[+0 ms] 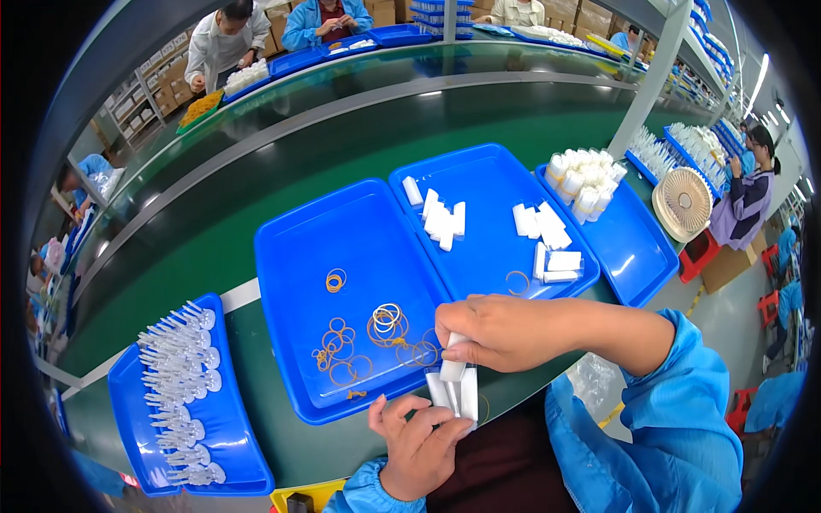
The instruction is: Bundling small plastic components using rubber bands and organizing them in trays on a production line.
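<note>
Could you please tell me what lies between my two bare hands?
In the head view, small white rectangular blocks lie between the left hand and the right hand, which grips the uppermost one.

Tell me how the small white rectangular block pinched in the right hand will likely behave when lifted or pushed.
The small white rectangular block is probably stiff, since its edges look straight. It seems light, as the right hand pinches it between thumb and fingers. Its flat faces suggest it would slide rather than roll.

A factory workshop is indicated by the long green worktable [342, 141], blue parts trays [295, 244], workers [321, 27] and stacked cartons [175, 75].
</note>
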The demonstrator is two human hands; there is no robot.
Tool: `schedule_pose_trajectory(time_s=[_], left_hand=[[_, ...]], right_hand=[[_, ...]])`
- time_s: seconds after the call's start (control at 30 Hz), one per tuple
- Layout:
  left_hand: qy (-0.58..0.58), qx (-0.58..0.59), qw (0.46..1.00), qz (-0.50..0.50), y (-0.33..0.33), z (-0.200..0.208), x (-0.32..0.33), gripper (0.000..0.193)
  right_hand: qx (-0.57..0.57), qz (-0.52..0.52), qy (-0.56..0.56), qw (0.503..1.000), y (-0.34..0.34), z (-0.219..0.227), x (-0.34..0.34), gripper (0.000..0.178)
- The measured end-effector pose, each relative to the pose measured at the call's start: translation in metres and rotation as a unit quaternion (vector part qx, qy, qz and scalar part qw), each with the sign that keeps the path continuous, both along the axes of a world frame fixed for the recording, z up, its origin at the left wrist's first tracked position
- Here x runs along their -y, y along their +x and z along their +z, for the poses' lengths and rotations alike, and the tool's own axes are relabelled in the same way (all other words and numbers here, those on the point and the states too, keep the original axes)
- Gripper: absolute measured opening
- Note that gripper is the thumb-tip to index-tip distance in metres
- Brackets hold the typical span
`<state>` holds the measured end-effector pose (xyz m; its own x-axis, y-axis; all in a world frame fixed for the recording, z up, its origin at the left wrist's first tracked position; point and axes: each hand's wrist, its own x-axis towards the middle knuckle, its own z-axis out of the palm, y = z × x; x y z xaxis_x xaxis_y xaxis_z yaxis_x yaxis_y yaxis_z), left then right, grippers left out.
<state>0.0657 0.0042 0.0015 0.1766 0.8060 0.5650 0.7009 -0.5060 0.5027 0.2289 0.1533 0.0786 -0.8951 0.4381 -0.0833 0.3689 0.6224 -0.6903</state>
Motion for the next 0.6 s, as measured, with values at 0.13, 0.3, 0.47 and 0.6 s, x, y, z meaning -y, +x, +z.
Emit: schedule_pose_trajectory(time_s=[0.13,0.3,0.47,0.6], left_hand=[[0.033,-0.018,0.999,-0.016,0.003,0.002,0.005,0.019],[0.024,-0.020,0.999,-0.031,0.005,0.003,0.008,0.021],[0.026,-0.009,0.999,-0.035,0.004,0.007,0.011,0.022],[0.032,0.011,0.998,-0.048,0.004,0.003,0.019,0.021]], right_hand=[[-0.035,0.047,-0.187,0.981,0.006,0.002,-0.017,0.024],[-0.032,0.070,-0.174,0.982,0.006,-0.001,-0.013,0.023],[-0.015,0.063,-0.107,0.992,0.009,-0.004,-0.003,0.023],[0.014,0.078,-0.217,0.973,0.011,-0.001,-0.004,0.023]])
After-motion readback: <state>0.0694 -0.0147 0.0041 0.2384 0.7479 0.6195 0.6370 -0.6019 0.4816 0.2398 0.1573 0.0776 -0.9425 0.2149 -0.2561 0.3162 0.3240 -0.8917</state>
